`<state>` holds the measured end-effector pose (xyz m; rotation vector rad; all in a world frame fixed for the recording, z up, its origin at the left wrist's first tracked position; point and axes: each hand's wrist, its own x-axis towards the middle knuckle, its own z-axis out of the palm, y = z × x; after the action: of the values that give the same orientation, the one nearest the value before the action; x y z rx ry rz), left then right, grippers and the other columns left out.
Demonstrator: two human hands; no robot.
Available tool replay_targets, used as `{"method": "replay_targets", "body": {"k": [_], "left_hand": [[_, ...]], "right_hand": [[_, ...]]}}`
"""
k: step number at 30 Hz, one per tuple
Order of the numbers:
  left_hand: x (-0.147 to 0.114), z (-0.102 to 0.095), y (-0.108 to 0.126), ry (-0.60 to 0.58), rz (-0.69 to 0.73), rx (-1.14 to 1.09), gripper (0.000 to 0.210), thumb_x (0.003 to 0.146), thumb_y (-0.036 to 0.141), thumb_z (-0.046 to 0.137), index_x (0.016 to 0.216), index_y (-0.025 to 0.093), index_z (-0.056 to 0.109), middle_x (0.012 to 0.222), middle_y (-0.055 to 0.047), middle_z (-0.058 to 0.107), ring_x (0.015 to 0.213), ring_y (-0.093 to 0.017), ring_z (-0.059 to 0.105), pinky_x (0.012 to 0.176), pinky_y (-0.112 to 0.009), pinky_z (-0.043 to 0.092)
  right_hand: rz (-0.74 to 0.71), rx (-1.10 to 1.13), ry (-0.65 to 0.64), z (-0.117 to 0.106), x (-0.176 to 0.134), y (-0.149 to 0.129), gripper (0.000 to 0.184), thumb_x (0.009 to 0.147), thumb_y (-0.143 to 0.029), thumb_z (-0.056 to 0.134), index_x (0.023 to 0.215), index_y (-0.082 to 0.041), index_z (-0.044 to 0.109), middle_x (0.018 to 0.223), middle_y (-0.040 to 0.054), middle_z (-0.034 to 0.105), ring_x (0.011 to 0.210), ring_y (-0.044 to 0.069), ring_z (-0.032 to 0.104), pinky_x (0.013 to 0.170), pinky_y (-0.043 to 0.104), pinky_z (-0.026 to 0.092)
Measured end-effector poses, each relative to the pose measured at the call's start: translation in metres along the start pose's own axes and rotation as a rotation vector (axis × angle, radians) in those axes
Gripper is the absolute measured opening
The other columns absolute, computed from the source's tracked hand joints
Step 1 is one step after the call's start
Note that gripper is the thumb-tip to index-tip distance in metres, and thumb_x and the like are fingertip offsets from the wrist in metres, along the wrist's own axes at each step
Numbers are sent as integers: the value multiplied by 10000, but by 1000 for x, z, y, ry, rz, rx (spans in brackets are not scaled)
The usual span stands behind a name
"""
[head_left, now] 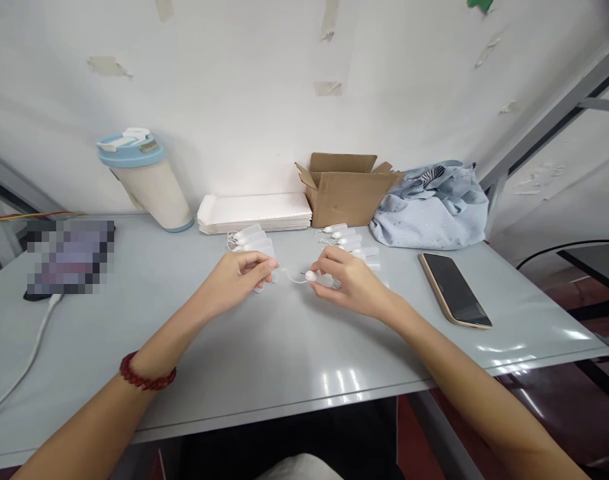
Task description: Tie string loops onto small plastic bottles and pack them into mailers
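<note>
Above the middle of the table, my right hand (349,280) grips a small clear tube by its white cap (310,275), fingers closed around it. A thin white cord (295,279) runs from that cap across to my left hand (244,277). My left thumb and forefinger pinch the cord's far end. Behind my left hand lies a bunch of clear tubes with white caps and looped cords (252,238), partly hidden by the hand. Several more such tubes (347,240) lie in a row beyond my right hand, some covered by it.
A stack of white flat boxes (254,212), an open cardboard box (347,200) and a light blue cloth (429,210) line the wall. A cream tumbler (149,187) stands at left, near a device on a cable (44,320). A phone (454,290) lies at right.
</note>
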<state>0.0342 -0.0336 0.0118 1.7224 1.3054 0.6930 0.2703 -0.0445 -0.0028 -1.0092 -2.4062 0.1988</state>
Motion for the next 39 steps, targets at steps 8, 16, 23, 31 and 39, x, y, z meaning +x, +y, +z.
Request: {"method": "replay_targets", "body": {"k": [8,16,23,31,39], "left_hand": [[-4,6,0,-103,52,-4,332,847,482,540,792,177,659,733,-1,635,646,-124,559,641,-236,447],[-4,4,1,-106,47,2,297,835,455,560,795,181,666,748,-8,643,675,-142,576,662,-255,459],[-4,3,0,-116,50,4,285,805,460,597,821,189,683,733,-9,637,692,-155,583,668,-269,466],[-4,5,-1,-114,86,-30,261,821,415,575,813,179,686,730,-17,638,668,-147,571,645,-269,475],[-6,6,1,-77,57,-125,225,781,375,637,870,180,706,726,-6,657,622,-142,600,666,-286,482]], "right_hand": [[-58,-67,31,7,0,1,84,861,-215,536,865,-160,601,855,74,526,778,180,493,679,297,427],[-101,-109,41,8,1,0,105,869,-212,519,882,-148,601,879,97,555,791,188,495,722,322,424],[-97,-79,-2,9,1,2,96,878,-225,516,906,-155,577,810,77,629,782,202,562,721,332,429],[-100,-49,85,7,0,-2,145,896,-252,501,946,-146,586,802,78,597,744,188,532,683,311,428],[-126,90,137,8,-1,-11,154,901,-241,501,979,-143,589,794,65,568,720,164,526,654,281,434]]}}
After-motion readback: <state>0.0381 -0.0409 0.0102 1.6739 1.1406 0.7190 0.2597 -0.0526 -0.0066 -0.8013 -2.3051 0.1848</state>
